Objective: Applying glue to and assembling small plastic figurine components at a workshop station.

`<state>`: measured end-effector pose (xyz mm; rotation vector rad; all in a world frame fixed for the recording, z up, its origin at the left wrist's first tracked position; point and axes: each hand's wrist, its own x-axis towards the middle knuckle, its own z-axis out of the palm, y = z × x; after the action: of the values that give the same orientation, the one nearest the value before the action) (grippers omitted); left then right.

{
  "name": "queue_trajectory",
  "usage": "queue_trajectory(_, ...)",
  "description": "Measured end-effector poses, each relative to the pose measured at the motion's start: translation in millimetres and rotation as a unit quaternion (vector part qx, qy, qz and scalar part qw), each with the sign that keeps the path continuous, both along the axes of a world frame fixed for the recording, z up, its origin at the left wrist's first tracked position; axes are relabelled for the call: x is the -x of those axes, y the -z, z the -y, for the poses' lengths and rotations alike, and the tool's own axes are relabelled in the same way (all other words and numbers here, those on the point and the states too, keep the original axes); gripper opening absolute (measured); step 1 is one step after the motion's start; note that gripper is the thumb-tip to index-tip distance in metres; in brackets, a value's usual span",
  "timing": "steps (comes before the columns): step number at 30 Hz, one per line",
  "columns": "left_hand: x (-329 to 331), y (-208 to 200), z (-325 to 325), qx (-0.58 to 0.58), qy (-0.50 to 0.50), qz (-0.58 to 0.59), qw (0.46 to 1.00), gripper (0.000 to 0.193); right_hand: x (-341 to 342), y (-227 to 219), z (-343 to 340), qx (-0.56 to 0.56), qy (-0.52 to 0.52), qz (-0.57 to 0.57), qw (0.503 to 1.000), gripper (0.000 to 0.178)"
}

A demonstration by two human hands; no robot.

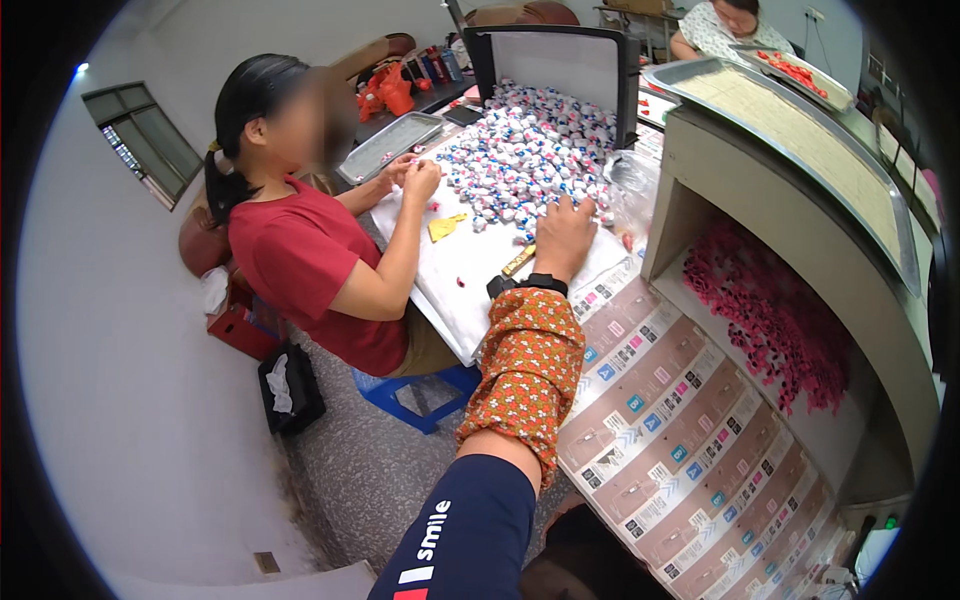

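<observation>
My left hand (565, 238), palm down, reaches to the near right edge of a big heap of small white pieces with blue and pink marks (530, 155). Its fingers are bent and somewhat apart, their tips against the pieces; whether one is pinched under them is hidden. A black watch and a flowered orange sleeve cover is on this arm. Just left of the wrist, a narrow yellow strip with dark marks (520, 260) lies on the white table cover (450, 295). My right hand is out of view.
Left of the table, a person in red (310, 250) sits working with both hands by the heap. An upright dark-framed bin (550, 60) backs the heap. On the right, a shelf (690, 180) holds pink pieces (765, 310) beneath a metal tray (790, 140); another person sits behind.
</observation>
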<state>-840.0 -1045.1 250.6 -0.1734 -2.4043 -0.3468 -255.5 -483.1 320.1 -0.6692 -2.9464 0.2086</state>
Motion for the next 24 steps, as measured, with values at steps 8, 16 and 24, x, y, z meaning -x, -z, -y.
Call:
queue_trajectory(8, 21.4, -1.2, -8.6, 0.074, 0.065, -0.052, 0.994, 0.028, 8.9, 52.2, -54.5, 0.031, -0.029, -0.067, 0.997, 0.052)
queue_trajectory(16, -38.3, -20.5, -51.1, -0.029, 0.071, -0.055, 0.996, 0.018, 0.5, 48.4, -75.5, 0.033, -0.006, -0.078, 0.996, 0.051)
queue_trajectory(24, -201.6, -58.9, -150.4, -0.147, 0.148, 0.005, 0.978, 0.020, -17.3, 48.9, -106.1, -0.016, -0.022, -0.070, 0.997, 0.050)
